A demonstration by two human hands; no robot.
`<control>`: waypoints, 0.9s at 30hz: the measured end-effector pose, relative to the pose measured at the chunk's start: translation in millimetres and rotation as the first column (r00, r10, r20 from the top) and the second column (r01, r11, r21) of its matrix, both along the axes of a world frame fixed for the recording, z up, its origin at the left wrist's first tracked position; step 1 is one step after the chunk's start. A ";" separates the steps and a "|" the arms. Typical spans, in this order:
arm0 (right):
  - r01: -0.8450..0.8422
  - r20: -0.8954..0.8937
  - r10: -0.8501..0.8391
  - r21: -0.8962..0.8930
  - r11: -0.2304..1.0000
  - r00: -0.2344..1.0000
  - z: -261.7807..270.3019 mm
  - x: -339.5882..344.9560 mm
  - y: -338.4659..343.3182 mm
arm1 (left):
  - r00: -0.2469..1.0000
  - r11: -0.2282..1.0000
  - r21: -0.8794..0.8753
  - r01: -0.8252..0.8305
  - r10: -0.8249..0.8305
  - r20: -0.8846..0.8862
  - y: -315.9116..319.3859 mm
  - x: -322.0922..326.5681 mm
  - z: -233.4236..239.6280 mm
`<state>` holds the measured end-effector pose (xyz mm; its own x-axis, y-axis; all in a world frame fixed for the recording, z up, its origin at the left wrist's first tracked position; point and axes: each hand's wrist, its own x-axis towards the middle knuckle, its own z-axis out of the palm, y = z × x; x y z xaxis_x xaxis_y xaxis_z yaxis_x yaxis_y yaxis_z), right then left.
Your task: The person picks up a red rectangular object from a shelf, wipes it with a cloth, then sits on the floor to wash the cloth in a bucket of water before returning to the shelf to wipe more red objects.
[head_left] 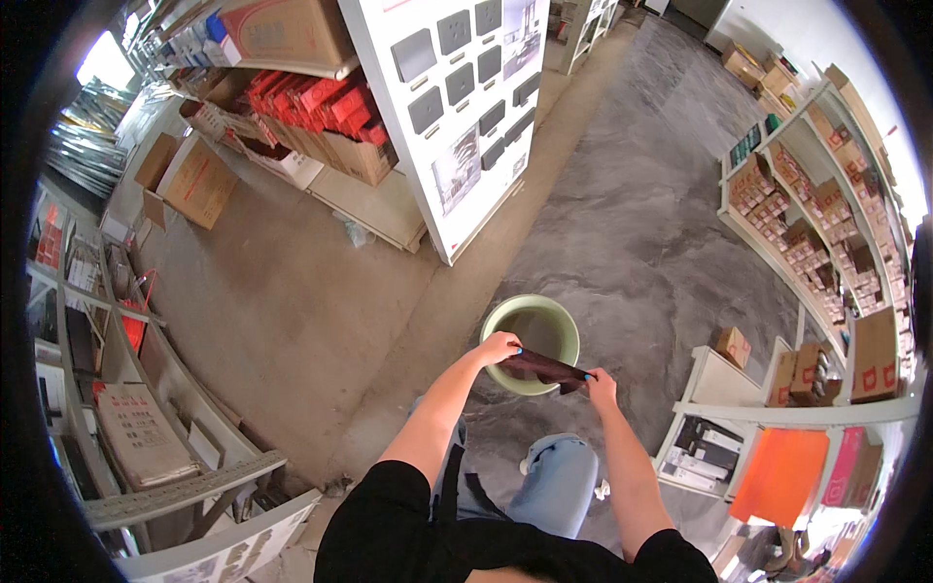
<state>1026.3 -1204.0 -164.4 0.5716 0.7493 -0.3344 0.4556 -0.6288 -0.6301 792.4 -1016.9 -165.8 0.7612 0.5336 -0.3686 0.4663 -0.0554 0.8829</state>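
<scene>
A dark maroon cloth point(543, 365) is stretched between my two hands above a pale green bucket point(569, 326). My left hand point(500, 347) grips one end of it over the bucket's near left rim. The other end is pinched in my right hand point(600, 386), just outside the rim at the lower right. Murky-looking water point(536, 329) shows inside the bucket, which stands on the grey marbled floor. Part of the cloth hangs down in a fold near my right hand.
A white display board point(466, 95) with dark switch panels rises ahead. Shelves with small boxes point(802, 197) line the right, and a metal rack point(182, 492) stands at the left. An open cardboard box point(197, 178) rests on the brown floor. A small carton point(733, 347) is at the right.
</scene>
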 end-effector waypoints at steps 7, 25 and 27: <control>-0.140 0.019 0.139 0.096 0.985 0.990 -189.3 68.8 20.2 | 0.997 0.994 0.104 -0.026 0.034 -0.074 0.2 45.2 -153.5; -0.155 0.414 0.274 -0.298 0.942 0.868 -407.2 -18.9 102.7 | 0.783 0.870 0.478 0.116 0.216 -0.583 -51.5 134.4 -405.9; -0.235 0.365 0.380 -0.383 0.893 0.850 -421.3 -27.5 90.6 | 0.696 0.882 0.390 0.265 0.105 -0.710 -63.1 131.6 -418.8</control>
